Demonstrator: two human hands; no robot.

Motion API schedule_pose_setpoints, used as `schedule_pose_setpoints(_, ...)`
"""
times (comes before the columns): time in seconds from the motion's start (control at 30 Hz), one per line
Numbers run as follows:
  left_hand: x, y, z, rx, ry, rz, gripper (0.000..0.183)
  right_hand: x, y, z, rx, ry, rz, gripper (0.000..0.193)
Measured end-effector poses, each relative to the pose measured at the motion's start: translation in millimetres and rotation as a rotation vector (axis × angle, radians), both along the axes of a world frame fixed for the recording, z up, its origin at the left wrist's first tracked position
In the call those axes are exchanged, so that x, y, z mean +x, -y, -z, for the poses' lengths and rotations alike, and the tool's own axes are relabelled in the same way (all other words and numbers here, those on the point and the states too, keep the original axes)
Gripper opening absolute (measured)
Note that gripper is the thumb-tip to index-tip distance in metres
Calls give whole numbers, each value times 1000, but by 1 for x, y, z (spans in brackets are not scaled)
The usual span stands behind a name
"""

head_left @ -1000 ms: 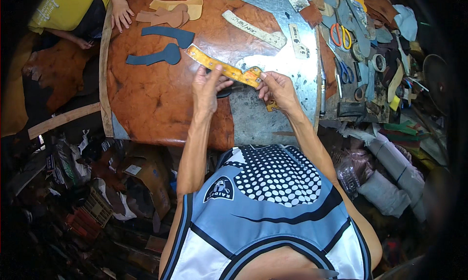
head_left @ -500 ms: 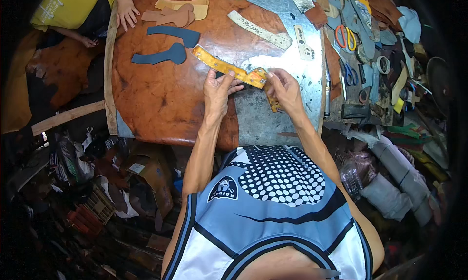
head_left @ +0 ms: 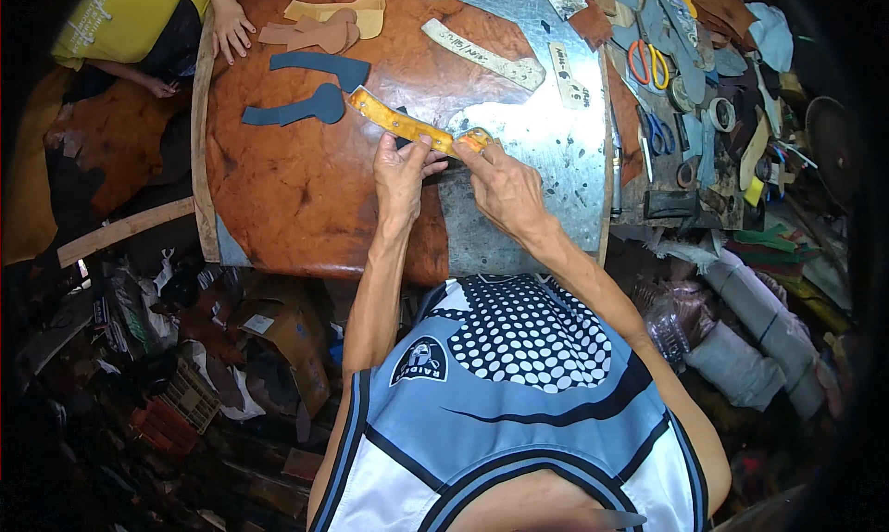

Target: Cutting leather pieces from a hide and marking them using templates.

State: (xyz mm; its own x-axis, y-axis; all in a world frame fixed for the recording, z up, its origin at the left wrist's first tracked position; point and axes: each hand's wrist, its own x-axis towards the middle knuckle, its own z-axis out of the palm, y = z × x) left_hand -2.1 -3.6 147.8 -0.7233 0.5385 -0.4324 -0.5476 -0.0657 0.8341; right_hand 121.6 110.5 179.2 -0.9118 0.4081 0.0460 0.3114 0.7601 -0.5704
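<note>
Pinching the yellow strip (head_left: 405, 126) at upper middle, the left hand (head_left: 400, 178) may drop it if the right hand (head_left: 508, 189), grip unclear, pushes.

Handwriting runs along the pale piece (head_left: 486, 55) beyond the strip (head_left: 398, 122); more marks the tag (head_left: 568, 74) beyond and right of the strip. On the strip's near side, the vest's (head_left: 519, 402) badge (head_left: 421, 361) carries printed lettering. Pale lettering crosses the shirt (head_left: 130, 18) far left of the strip.

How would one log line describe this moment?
left hand: holds yellow strip; right hand: touches strip's right part; dark-blue pieces: on brown surface
</note>
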Motion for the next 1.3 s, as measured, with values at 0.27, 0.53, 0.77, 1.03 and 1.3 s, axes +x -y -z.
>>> schedule_pose_setpoints(0.27,0,3,1,8,-9,10,31,-5,-2,-3,3,10,-9,36)
schedule_pose_setpoints(0.53,-3,3,3,23,-8,5,31,1,-19,-4,12,-5,59,35)
schedule_pose_setpoints(0.77,-5,7,8,-9,-17,-26,33,21,-22,5,-22,21,130,35)
schedule_pose_setpoints(1.03,-2,1,-2,-18,11,-18,33,9,-24,10,-1057,6,475,32)
schedule_pose_setpoints(1.3,0,-2,-1,18,25,-7,37,4,-35,20,-1227,-27,469,23)
